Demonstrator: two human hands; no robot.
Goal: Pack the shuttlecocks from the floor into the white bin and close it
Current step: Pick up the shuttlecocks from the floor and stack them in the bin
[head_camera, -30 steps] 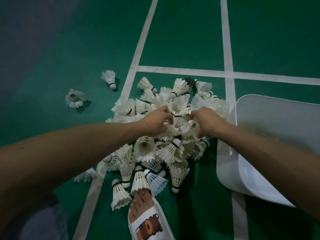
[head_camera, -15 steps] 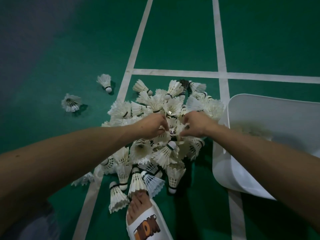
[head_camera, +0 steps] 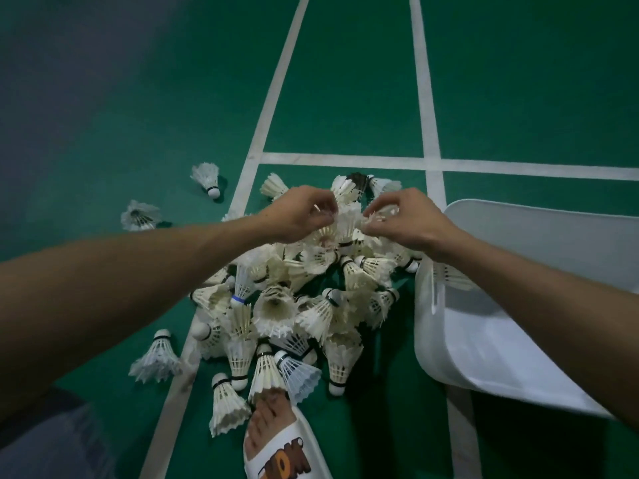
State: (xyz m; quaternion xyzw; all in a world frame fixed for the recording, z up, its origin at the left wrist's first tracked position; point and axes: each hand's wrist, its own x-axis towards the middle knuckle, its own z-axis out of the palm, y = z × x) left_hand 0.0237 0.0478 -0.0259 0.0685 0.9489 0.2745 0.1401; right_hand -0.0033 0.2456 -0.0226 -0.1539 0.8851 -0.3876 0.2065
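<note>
Shuttlecocks (head_camera: 294, 305) lie heaped on the green court floor (head_camera: 345, 81) in the middle of the scene, straddling the white lines (head_camera: 345, 160), with the near edge of the heap touching a foot in a white slide sandal (head_camera: 287, 454). The white bin (head_camera: 518, 340) sits just to the right of the heap, tipped so its open mouth faces the person. A few feathered shapes show dimly inside it near the rim, and no lid can be made out. Both hands work at the far top of the pile: the left hand (head_camera: 297, 216) has its fingers curled, pinching the feathers of a shuttlecock, and the right hand (head_camera: 404, 219) is likewise curled round feathers of another one beside it. Exactly how many each hand holds cannot be told. Three strays lie apart on the left — two far (head_camera: 207, 178), one near (head_camera: 157, 357). Judging by this, the packing is barely begun — nearly the whole pile remains on the floor, the strays must be gathered, and closing the bin comes last.
</note>
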